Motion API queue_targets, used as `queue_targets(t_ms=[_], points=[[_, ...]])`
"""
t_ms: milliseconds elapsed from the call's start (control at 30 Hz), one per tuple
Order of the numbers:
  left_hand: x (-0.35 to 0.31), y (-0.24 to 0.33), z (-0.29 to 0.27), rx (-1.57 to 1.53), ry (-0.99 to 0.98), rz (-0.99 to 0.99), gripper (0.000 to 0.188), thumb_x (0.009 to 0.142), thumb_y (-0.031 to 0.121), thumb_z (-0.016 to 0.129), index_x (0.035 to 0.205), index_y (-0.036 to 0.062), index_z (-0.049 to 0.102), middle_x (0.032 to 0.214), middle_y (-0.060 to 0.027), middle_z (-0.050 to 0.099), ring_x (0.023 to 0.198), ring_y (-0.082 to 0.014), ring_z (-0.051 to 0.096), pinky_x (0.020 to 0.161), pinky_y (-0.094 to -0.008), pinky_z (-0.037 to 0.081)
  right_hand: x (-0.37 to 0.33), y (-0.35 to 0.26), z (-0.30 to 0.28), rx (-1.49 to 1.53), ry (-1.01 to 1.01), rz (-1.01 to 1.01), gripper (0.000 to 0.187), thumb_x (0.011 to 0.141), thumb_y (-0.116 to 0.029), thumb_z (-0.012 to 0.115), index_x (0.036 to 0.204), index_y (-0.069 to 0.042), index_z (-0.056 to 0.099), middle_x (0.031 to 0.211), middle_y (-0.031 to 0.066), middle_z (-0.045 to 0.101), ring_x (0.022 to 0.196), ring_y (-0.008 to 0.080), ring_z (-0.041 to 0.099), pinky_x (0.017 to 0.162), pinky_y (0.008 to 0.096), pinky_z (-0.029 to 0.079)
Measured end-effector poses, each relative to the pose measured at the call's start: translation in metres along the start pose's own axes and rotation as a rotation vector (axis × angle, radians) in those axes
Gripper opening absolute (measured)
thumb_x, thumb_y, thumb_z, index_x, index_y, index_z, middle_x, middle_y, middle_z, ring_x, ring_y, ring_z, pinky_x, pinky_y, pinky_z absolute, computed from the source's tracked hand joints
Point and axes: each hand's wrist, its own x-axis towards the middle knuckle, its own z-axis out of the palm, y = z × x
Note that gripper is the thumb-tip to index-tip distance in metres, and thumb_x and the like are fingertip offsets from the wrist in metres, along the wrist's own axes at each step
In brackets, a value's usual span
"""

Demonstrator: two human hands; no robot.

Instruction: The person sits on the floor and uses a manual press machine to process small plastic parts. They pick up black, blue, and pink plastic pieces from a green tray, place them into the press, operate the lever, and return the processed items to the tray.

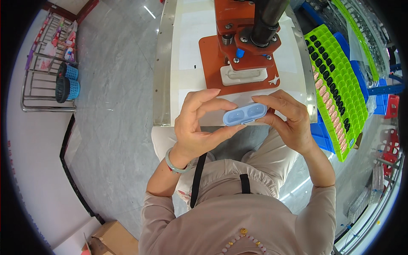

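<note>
A small pale blue plastic case (245, 114), oblong with rounded ends and two shallow oval hollows side by side in its upper face, is held in the air between both hands, just over the near edge of the desk (187, 51) and above the person's lap. It lies nearly level, tilted up slightly toward the right.

The left hand (196, 125) comes up from the lower left with a pale green bangle (175, 163) on the wrist; its grip is partly closed, thumb pressed under the case's left end while the fingers arch loosely above it. The right hand (289, 121) comes in from the lower right, its grip pinched on the case's right end, thumb below and fingers curled over the top edge.

Beyond the hands, on the white desk, stands an orange-red press fixture (238, 55) with a white recessed nest (243, 75) at its base and a dark cylinder (267, 21) above. To the right lies a bright green compartment tray (340, 85) filled with dark and pinkish parts, resting on blue crates (361, 80). Far left, on the floor, a wire rack (46, 63) holds blue baskets.
</note>
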Motion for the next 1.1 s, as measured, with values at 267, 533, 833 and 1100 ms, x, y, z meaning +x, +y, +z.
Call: queue_targets(t_ms=[267,533,833,1100], points=[[0.004,0.008,0.034,0.158,-0.127,-0.094,0.076,0.06,0.014,0.087,0.125,0.0001,0.05,0.106,-0.0094,0.065,0.101,-0.0246,0.055,0.091,-0.0364,0.042,-0.054,0.019,-0.042,-0.188,0.32,0.078,0.035,0.075,-0.005,0.075,0.109,-0.003,0.065,0.09,0.0079,0.063,0.074,0.0163,0.061,0.066,0.0289,0.049],[-0.001,-0.011,0.041,0.435,-0.068,0.024,0.037,0.085,0.006,0.065,0.118,-0.0053,0.055,0.12,-0.0182,0.056,0.114,-0.0334,0.047,0.098,-0.0446,0.037,-0.3,0.151,-0.192,-0.869,1.484,0.828,0.029,0.077,-0.018,0.073,0.098,0.0,0.068,0.076,0.0085,0.063,0.068,0.02,0.059,0.063,0.0331,0.047],[0.001,-0.012,0.041,0.679,-0.084,0.05,0.022,0.089,0.005,0.061,0.109,-0.0053,0.06,0.116,-0.0178,0.058,0.11,-0.0316,0.051,0.095,-0.0431,0.04,-0.348,0.242,-0.221,-1.126,1.407,1.283,0.042,0.07,-0.036,0.075,0.092,0.001,0.07,0.084,0.0165,0.066,0.076,0.0315,0.063,0.071,0.0408,0.049],[0.003,-0.008,0.049,0.839,-0.088,0.083,0.019,0.089,0.006,0.061,0.104,-0.0054,0.062,0.115,-0.0176,0.058,0.109,-0.0309,0.052,0.093,-0.0424,0.042,-0.368,0.222,-0.252,-0.914,1.313,1.216,0.034,0.071,-0.033,0.075,0.082,-0.001,0.072,0.084,0.0173,0.066,0.082,0.0323,0.063,0.074,0.0426,0.049]])
